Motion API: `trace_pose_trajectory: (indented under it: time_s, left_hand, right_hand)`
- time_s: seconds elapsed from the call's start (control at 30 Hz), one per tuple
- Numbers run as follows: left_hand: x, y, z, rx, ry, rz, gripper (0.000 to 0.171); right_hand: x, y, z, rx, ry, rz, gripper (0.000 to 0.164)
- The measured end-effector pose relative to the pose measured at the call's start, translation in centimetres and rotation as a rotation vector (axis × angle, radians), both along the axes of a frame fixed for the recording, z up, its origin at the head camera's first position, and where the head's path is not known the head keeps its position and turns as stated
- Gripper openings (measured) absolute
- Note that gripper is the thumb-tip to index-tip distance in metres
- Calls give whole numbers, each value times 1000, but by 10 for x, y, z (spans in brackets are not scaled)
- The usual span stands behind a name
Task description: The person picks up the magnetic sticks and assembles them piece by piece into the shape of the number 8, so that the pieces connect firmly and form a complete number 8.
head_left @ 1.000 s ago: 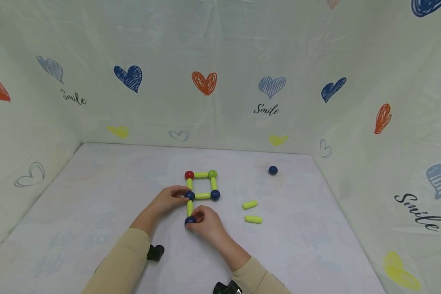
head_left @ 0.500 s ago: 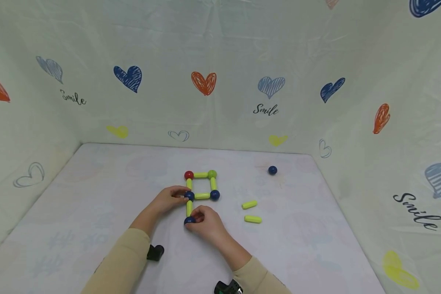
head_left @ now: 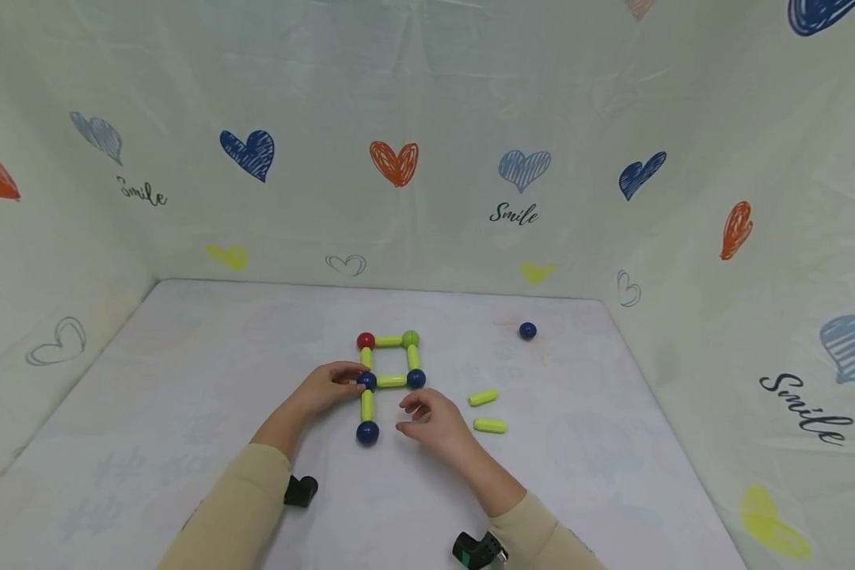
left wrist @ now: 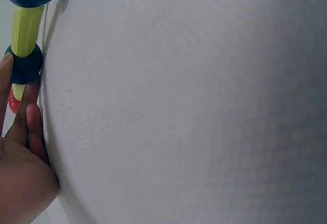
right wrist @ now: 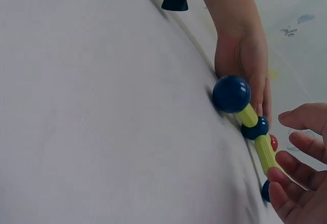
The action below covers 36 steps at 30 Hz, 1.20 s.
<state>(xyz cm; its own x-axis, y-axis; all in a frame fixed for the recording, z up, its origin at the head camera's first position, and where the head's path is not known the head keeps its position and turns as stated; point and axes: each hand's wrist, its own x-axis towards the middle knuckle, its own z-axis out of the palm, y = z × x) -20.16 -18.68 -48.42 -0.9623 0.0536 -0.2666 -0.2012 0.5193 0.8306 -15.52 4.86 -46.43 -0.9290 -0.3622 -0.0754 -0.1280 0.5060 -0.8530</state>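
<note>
Two hands work near the middle of the table [head_left: 185,332], where we are building a figure of green sticks and balls [head_left: 388,372]. Our left hand [head_left: 328,388] rests against the figure's left side, fingertips touching the blue ball [head_left: 366,381] at its corner. Our right hand [head_left: 435,416] hovers just right of the lower blue ball [head_left: 367,432], fingers loosely apart and holding nothing. Two loose green sticks [head_left: 486,412] lie beside it toward the right edge.

Left hand [head_left: 325,388] rests low on the surface, fingers extended forward; right hand [head_left: 435,417] hovers beside it, fingers loosely curled, empty.
</note>
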Motion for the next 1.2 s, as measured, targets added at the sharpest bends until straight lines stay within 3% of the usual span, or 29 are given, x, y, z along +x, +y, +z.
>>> trace_pose_trajectory:
  time_s: [0.57, 0.87, 1.2]
  left_hand:
    - [1, 1, 3, -14, 7, 0, 36]
    - [1, 0, 1, -13, 11, -10, 36]
    - [-1, 0, -2, 9, 19, -20, 35]
  right_hand:
    - [-10, 56, -5, 74, 96, 39, 26]
    - [-12, 77, -1, 112, 156, 8, 24]
    - [-17, 103, -4, 157, 146, -28, 21]
